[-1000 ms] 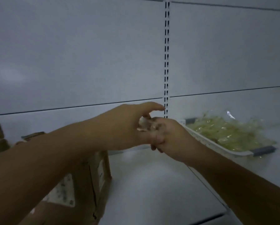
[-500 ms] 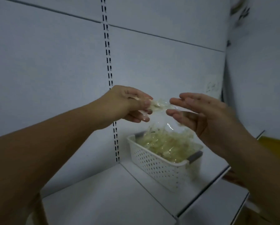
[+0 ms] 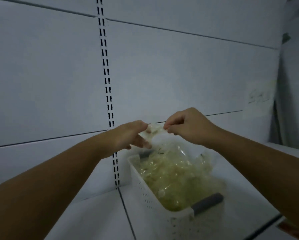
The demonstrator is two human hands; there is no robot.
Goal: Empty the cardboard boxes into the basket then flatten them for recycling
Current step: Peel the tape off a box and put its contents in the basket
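Note:
A white perforated basket (image 3: pixel 146 196) with grey handles stands on the white shelf, filled with several clear, yellow-green wrapped packets (image 3: pixel 171 179). Above its far end, both hands pinch the top of a clear plastic bag (image 3: pixel 155 131) that hangs down into the basket. My left hand (image 3: pixel 128 135) grips the bag's left edge and my right hand (image 3: pixel 186 126) grips its right edge. No cardboard box is in view.
The white shelf (image 3: pixel 93 213) runs under the basket, with a seam beside the basket's left wall. A slotted upright (image 3: pixel 108 101) splits the white back panel. A side wall closes the space at the far right.
My right hand, open half a second ago, has closed on the bag's edge. Both hands have lowered to just above the basket. The view has swung right, away from the cardboard box.

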